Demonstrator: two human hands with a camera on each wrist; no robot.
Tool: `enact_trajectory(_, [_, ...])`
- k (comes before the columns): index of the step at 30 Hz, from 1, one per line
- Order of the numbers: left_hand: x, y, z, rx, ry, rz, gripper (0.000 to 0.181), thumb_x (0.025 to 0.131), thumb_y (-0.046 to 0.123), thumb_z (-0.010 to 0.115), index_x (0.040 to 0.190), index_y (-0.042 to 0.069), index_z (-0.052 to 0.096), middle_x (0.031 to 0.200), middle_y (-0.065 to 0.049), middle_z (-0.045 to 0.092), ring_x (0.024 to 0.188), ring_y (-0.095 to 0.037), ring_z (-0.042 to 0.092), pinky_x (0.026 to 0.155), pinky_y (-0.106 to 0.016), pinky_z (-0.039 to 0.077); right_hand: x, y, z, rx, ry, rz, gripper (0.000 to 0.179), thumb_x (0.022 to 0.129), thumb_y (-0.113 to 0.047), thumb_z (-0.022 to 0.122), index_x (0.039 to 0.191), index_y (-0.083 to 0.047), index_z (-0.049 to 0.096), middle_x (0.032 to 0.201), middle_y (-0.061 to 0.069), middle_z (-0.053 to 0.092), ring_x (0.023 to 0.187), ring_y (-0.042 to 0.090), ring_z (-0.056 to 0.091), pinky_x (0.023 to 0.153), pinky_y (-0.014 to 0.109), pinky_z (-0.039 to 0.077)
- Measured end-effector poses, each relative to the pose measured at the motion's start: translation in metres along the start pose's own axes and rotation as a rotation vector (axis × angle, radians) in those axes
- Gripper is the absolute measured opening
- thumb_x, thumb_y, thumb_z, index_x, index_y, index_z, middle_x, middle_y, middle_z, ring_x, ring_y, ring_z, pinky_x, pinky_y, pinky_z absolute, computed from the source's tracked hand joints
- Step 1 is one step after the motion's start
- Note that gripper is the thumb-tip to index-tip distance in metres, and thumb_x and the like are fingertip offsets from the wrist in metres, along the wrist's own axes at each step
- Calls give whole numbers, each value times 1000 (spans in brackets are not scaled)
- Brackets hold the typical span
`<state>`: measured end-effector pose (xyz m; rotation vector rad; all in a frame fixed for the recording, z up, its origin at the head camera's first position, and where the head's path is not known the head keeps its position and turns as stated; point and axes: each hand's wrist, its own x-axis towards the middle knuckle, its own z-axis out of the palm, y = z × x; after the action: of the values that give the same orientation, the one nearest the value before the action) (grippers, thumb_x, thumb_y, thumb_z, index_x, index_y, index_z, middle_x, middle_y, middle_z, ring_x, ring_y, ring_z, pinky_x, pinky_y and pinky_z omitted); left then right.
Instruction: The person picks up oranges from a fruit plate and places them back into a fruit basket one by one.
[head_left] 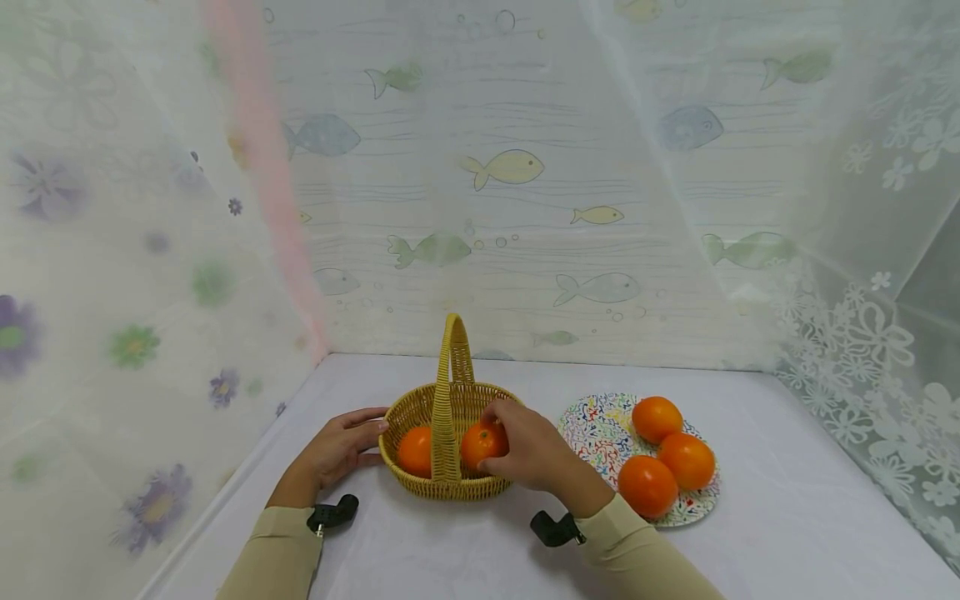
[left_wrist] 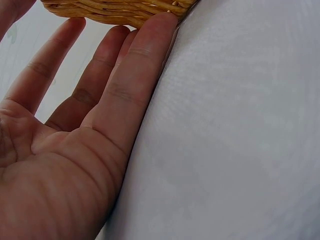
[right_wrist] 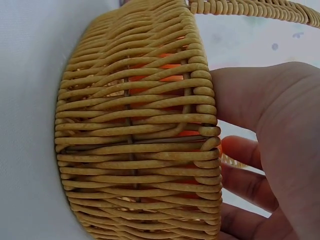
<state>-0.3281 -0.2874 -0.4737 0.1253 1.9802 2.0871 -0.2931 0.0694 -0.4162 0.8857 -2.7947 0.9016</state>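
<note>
A yellow wicker basket [head_left: 408, 483] with a tall arched handle stands on the table. In it one orange [head_left: 415, 452] lies left of the handle. My right hand [head_left: 534, 450] reaches over the rim and grips a second orange [head_left: 480, 446] inside the basket, right of the handle. In the right wrist view, the basket's woven side [right_wrist: 140, 125] hides most of that fruit. My left hand [head_left: 341, 450] is at the basket's left side. Its extended fingers [left_wrist: 145, 55] touch the wicker in the left wrist view, with the palm facing it.
To the right, a round plate [head_left: 600, 433] with a multicoloured pattern carries three more oranges [head_left: 648, 487]. A white cloth [head_left: 450, 550] covers the table. Translucent fish-print curtain [head_left: 525, 250] hangs behind, with flowered sheets at both sides.
</note>
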Motion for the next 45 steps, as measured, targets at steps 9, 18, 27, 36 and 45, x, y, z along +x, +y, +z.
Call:
enact_trajectory(9, [1, -1, 0, -3, -2, 2, 63, 101, 20, 69, 155, 0, 43, 133, -6, 69, 116, -21, 69, 95, -49, 60, 0, -1, 0, -9, -15, 5, 55, 82, -33, 88, 127, -19, 58, 116, -7, 63, 102, 12, 60, 90, 33, 60])
enact_trajectory(18, [1, 0, -1, -7, -10, 5, 64, 101, 20, 69, 155, 0, 42, 135, -9, 67, 118, -22, 69, 95, -49, 60, 0, 1, 0, -20, -17, -17, 55, 83, -32, 87, 127, -18, 58, 118, -6, 62, 104, 12, 59, 94, 35, 59])
enact_trajectory(27, [0, 0, 0, -13, -12, -1, 62, 101, 18, 68, 155, 0, 43, 133, -7, 69, 115, -21, 70, 95, -50, 60, 0, -1, -1, -31, -14, -42, 55, 85, -31, 86, 130, -16, 59, 123, -5, 64, 108, 13, 60, 97, 36, 58])
enact_trajectory(36, [2, 0, 1, -15, -7, -7, 62, 101, 19, 69, 154, 0, 44, 131, -5, 69, 113, -22, 71, 95, -49, 60, -2, -4, -10, -14, -15, -39, 51, 88, -27, 82, 132, -15, 60, 129, -1, 65, 113, 15, 61, 100, 39, 57])
enact_trajectory(45, [4, -2, -2, -24, 28, -22, 59, 99, 21, 72, 151, 3, 50, 132, -7, 69, 114, -23, 70, 95, -51, 60, -8, 7, -20, -61, 0, -26, 51, 88, -32, 83, 132, -16, 62, 135, 0, 63, 125, 20, 60, 108, 45, 53])
